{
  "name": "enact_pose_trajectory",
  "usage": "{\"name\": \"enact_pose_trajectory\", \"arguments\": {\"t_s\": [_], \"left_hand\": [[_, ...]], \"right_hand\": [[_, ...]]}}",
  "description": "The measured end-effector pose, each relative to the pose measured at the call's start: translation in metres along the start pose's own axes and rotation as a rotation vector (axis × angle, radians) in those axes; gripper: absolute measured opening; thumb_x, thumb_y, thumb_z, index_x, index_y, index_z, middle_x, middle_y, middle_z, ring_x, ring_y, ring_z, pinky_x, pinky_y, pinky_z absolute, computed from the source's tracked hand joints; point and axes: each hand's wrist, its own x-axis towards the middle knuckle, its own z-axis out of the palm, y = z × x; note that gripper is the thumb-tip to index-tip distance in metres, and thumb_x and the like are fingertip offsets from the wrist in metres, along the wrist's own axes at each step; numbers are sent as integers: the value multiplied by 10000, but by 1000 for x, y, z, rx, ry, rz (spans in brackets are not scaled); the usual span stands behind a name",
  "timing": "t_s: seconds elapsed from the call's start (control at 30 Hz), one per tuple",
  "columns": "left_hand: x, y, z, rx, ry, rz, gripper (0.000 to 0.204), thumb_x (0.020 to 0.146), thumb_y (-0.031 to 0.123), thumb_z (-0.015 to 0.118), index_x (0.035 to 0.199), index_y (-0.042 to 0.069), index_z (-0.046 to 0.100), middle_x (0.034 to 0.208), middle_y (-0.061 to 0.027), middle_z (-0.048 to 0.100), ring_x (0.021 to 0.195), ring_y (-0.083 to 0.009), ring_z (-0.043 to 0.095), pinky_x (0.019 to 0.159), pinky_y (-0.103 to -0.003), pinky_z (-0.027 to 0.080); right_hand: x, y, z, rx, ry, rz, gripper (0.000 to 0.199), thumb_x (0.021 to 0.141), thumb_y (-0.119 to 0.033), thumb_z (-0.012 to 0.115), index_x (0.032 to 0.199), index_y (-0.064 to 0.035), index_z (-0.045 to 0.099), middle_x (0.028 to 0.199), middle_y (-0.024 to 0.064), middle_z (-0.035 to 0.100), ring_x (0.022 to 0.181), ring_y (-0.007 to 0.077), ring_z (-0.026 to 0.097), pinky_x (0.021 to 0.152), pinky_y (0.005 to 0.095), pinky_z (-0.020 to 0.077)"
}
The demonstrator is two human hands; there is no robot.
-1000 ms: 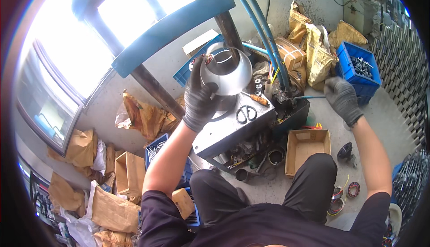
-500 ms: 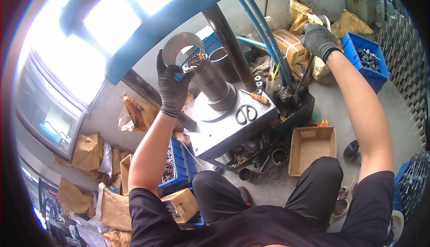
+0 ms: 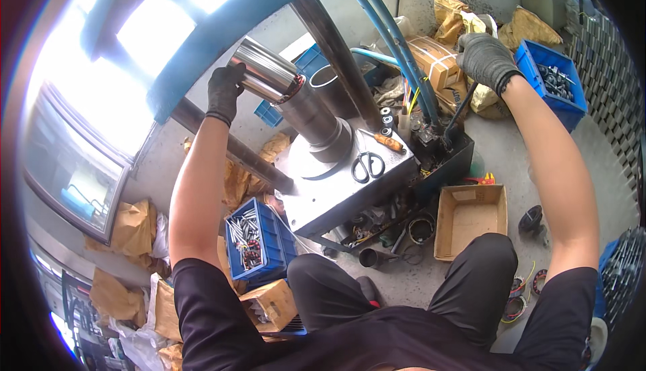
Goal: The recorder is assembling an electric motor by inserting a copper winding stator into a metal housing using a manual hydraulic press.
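head-worn fisheye, close, downward over press table (image 3: 350, 189)

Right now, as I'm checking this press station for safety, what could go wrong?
The left hand grips the shiny metal cylinder on the press column while the right hand holds the black lever; fingers might get pinched. The loose scissors on the metal plate could shake off.

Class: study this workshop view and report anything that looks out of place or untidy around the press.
A pair of black-handled scissors lies loose on the grey metal press table, beside the steel column. Metal rings and wire coils lie scattered on the floor below.
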Motion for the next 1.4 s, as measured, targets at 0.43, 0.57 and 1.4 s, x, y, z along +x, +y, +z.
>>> {"name": "enact_pose_trajectory", "arguments": {"t_s": [0.43, 0.57, 1.4], "left_hand": [[26, -3, 10, 237, -161, -44, 375, 902, 388, 749, 1039, 50, 665, 926, -20, 644, 819, -140, 617, 748, -309, 537], [32, -10, 10, 248, -116, 50, 459, 847, 414, 794, 997, -7, 688, 836, -78, 685, 734, -158, 629, 710, -311, 527], [-67, -105, 69, -120, 169, 37, 610, 968, 290, 715, 1445, 3, 467, 997, -107, 715, 956, -229, 686, 885, -344, 533]], "right_hand": [[-103, 15, -7, 0, -7, -94, 229, 843, -229, 650, 953, -41, 723, 969, 221, 720, 963, 386, 696, 884, 496, 534], [-125, 18, -13, 1, 1, -127, 160, 843, -177, 662, 911, -40, 707, 935, 210, 716, 939, 374, 698, 863, 482, 541], [-212, 16, -7, 66, -546, -373, 344, 741, -133, 663, 1065, -82, 766, 858, 186, 738, 852, 381, 713, 828, 462, 555]]}}
